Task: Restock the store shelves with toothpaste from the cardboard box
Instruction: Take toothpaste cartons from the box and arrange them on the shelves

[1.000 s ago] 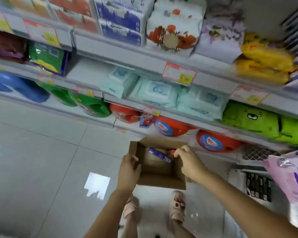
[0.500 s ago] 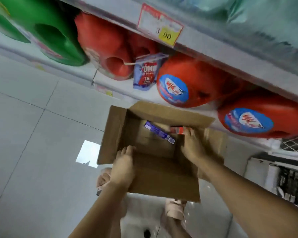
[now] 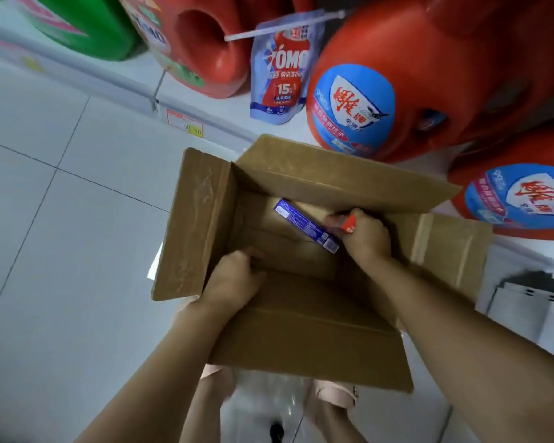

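1. Step in hand: picking stock out of the open brown cardboard box (image 3: 301, 330), which fills the centre of the frame with its four flaps splayed outward.
2. The right hand (image 3: 368, 239) is down inside the box at centre right. Its fingers are curled tight around a small red-ended carton (image 3: 349, 222), most of which the hand hides; I take it for toothpaste.
3. A long blue-purple toothpaste carton (image 3: 304, 223) lies slantwise on the box floor, touching or just beside that hand. Whether the fingers have it too, I cannot tell.
4. The left hand (image 3: 234, 279), lower centre left, grips the box's near wall, fingers hooked over the edge, steadying it.
5. Next move, as I judge it: lift the carton straight up past the far flap (image 3: 333, 174), then carry it to the toothpaste shelf, which is not in view.
6. Around: big red detergent jugs (image 3: 413, 75) at upper right, a green jug (image 3: 87, 24) at upper left, and a blue-and-red refill pouch (image 3: 280, 71) hanging between them.
7. A yellow-and-white price tag (image 3: 184, 124) sits on the shelf lip; pale floor tiles (image 3: 61, 251) fill the left.
8. In the way: the raised far flap leans toward the jugs, and the box stands close against that low shelf.
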The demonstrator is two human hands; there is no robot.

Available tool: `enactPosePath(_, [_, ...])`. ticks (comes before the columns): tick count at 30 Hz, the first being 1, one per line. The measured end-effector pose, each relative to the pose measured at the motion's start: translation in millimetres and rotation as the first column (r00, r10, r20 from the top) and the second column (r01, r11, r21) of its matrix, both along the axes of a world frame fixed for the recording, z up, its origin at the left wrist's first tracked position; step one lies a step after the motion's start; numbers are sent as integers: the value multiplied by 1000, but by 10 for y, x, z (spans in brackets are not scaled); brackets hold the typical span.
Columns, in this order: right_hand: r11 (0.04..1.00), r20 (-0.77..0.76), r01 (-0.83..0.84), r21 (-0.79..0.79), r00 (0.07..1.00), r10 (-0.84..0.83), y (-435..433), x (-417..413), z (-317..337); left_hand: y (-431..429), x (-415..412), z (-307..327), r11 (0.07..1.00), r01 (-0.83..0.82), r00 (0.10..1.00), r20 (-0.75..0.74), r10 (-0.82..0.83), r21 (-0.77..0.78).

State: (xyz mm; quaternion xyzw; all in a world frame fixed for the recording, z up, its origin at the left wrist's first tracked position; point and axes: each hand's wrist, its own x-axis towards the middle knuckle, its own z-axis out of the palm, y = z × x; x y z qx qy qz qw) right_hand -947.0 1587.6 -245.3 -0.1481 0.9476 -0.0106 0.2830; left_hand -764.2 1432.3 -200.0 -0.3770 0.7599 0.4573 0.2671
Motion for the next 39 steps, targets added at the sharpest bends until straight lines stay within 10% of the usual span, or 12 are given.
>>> enactPosePath(5, [972,284,156,-174,953,-103,-13,-19,569,29,-5,28,996,31,998,43,-35,83])
enactPosePath(9, [862,797,456,-220,594,-110,-26,-52,969,29,-23,100,988,128,992,-3,-128,87])
enactPosePath(16, [407,905,913,-22,191,-380,-57,141,139,-42,-21,55,998,59,997,60,-57,-26])
enactPosePath(20, [898,531,440,23,756,-384,-16,346,-586,-15,-99,-15,989,-3,984,176,30,-150])
enactPosePath(28, [997,343,17,70,938,-40,-133,624,-1202,132,10,-295,959,152,943,325,-69,-237])
enactPosePath(33, [983,467,181,-12,871,-154,-74,609,-1060,149,-17,-268,974,59,941,338,18,-217])
enactPosePath(39, [884,772,447,138,510,-379,-13,411,-352,143,-110,155,967,84,937,350,5,-239])
